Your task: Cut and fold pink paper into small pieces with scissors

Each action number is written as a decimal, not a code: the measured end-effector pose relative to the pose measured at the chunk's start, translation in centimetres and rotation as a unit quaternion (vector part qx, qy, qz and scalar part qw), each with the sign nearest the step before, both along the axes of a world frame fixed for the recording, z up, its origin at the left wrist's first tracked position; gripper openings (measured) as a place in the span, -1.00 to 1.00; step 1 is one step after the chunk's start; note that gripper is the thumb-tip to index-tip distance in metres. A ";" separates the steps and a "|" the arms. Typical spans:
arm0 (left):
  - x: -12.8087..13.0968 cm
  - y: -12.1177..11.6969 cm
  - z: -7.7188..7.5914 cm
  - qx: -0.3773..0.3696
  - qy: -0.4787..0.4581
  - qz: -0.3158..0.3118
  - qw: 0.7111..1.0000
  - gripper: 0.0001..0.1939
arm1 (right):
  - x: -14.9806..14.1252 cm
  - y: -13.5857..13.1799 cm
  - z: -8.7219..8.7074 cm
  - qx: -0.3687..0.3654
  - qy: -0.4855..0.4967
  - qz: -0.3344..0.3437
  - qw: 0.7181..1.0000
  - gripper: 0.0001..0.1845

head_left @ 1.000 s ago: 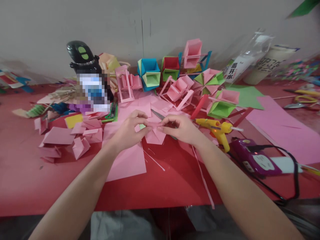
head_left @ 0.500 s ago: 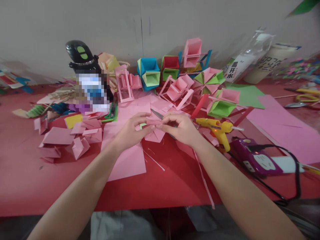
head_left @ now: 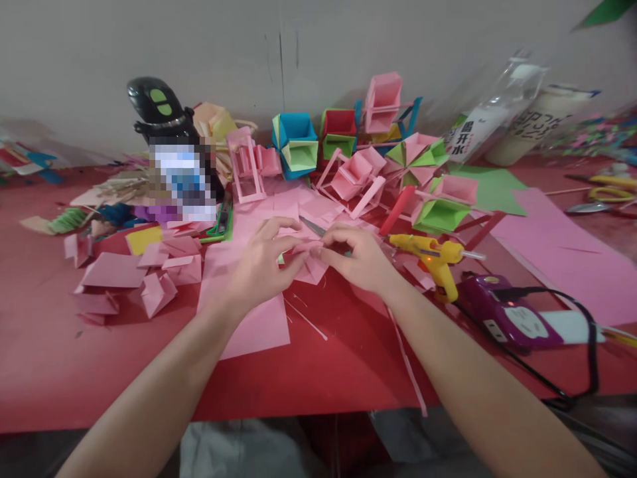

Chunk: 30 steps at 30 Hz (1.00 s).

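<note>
At the middle of the red table my left hand (head_left: 263, 264) and my right hand (head_left: 354, 257) meet over a small pink strip of paper (head_left: 309, 245). Both thumbs and fingertips pinch the strip, which hides partly behind them. Just beneath it lies a folded pink paper piece (head_left: 314, 272). A grey blade (head_left: 312, 227) pokes out beyond the fingers, the rest of that tool covered by my right hand. Under my left wrist a pink sheet (head_left: 256, 335) lies flat. Thin paper offcuts (head_left: 308, 320) are scattered in front of the hands.
To the right are a yellow glue gun (head_left: 432, 255) and a purple power strip (head_left: 512, 315) with a black cord. Folded pink pieces (head_left: 158, 292) and a propped phone (head_left: 186, 182) sit left. Paper models (head_left: 294, 146) line the back; a bottle (head_left: 497, 109) stands behind right.
My left hand has shifted slightly, its thumb a little lower and its index finger lifted. The right hand stays nearly in place, and the strip remains between them.
</note>
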State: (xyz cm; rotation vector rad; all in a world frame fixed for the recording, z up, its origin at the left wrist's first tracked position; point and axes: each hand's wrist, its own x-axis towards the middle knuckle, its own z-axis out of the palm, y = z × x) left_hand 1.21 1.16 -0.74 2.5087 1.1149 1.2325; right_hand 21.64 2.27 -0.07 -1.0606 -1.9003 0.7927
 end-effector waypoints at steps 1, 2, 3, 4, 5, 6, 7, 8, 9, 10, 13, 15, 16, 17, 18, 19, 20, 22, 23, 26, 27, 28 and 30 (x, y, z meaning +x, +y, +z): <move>-0.1 0.1 0.0 0.014 0.008 0.003 1.000 -0.88 | 0.0 0.0 -0.1 -0.006 0.001 0.001 1.000 -0.79; -0.1 0.1 0.0 0.026 0.016 0.007 1.000 -0.88 | 0.0 0.0 -0.1 -0.011 0.002 0.003 1.000 -0.79; -0.2 0.2 0.1 0.034 0.023 0.013 0.999 -0.89 | 0.0 0.0 -0.2 -0.015 0.003 0.005 1.000 -0.79; -0.2 0.2 0.1 0.040 0.027 0.018 0.999 -0.90 | 0.0 0.1 -0.2 -0.019 0.005 0.007 1.000 -0.79; -0.3 0.3 0.2 0.042 0.027 0.018 0.999 -0.90 | 0.1 0.1 -0.2 -0.022 0.005 0.009 1.000 -0.79; -0.3 0.3 0.2 0.038 0.026 0.013 0.999 -0.90 | 0.1 0.1 -0.2 -0.024 0.006 0.012 1.000 -0.80; -0.4 0.3 0.3 0.028 0.020 0.003 0.999 -0.90 | 0.1 0.2 -0.2 -0.025 0.006 0.015 1.000 -0.81; -0.4 0.3 0.3 0.009 0.013 -0.012 1.000 -0.89 | 0.2 0.2 -0.1 -0.026 0.005 0.020 0.999 -0.82; -0.4 0.3 0.4 -0.018 0.007 -0.029 0.999 -0.88 | 0.3 0.2 -0.1 -0.028 0.001 0.027 0.999 -0.83; -0.5 0.3 0.4 -0.050 0.004 -0.043 0.998 -0.87 | 0.4 0.3 0.0 -0.030 -0.007 0.035 0.999 -0.84; -0.5 0.1 0.6 -0.142 0.036 -0.042 0.988 -0.83 | 0.7 0.3 0.0 -0.029 -0.056 0.053 0.997 -0.85; -0.5 0.0 0.6 -0.181 0.070 -0.027 0.981 -0.82 | 0.8 0.2 -0.2 -0.017 -0.100 0.053 0.993 -0.87; -0.5 0.0 0.6 -0.196 0.083 -0.023 0.977 -0.81 | 0.8 0.2 -0.3 -0.010 -0.121 0.050 0.991 -0.89; -0.5 0.0 0.5 -0.208 0.094 -0.023 0.973 -0.82 | 0.8 0.2 -0.5 -0.004 -0.141 0.046 0.989 -0.91; -0.5 0.1 0.4 -0.219 0.103 -0.023 0.970 -0.81 | 0.7 0.1 -0.6 0.002 -0.158 0.042 0.987 -0.94; -0.5 0.1 0.3 -0.226 0.111 -0.023 0.968 -0.80 | 0.6 0.1 -0.8 0.007 -0.173 0.040 0.984 -0.97; -0.4 0.1 0.2 -0.231 0.118 -0.022 0.965 -0.79 | 0.6 0.1 -1.0 0.014 -0.185 0.040 0.982 -0.97; -0.4 0.2 -0.1 -0.238 0.127 -0.017 0.963 -0.78 | 0.4 0.1 -1.3 0.029 -0.203 0.046 0.978 -0.93; -0.3 0.2 -0.2 -0.239 0.130 -0.014 0.962 -0.78 | 0.3 0.2 -1.4 0.036 -0.209 0.049 0.976 -0.92; -0.2 0.2 -0.3 -0.236 0.128 -0.008 0.963 -0.79 | 0.2 0.2 -1.5 0.050 -0.208 0.053 0.975 -0.88; -0.2 0.2 -0.3 -0.234 0.127 -0.004 0.964 -0.80 | 0.2 0.2 -1.4 0.052 -0.201 0.054 0.977 -0.87; -0.2 0.2 -0.3 -0.234 0.126 -0.001 0.964 -0.81 | 0.1 0.2 -1.4 0.052 -0.194 0.054 0.978 -0.87; -0.2 0.2 -0.2 -0.237 0.121 0.007 0.964 -0.82 | 0.1 0.1 -1.3 0.049 -0.179 0.048 0.981 -0.89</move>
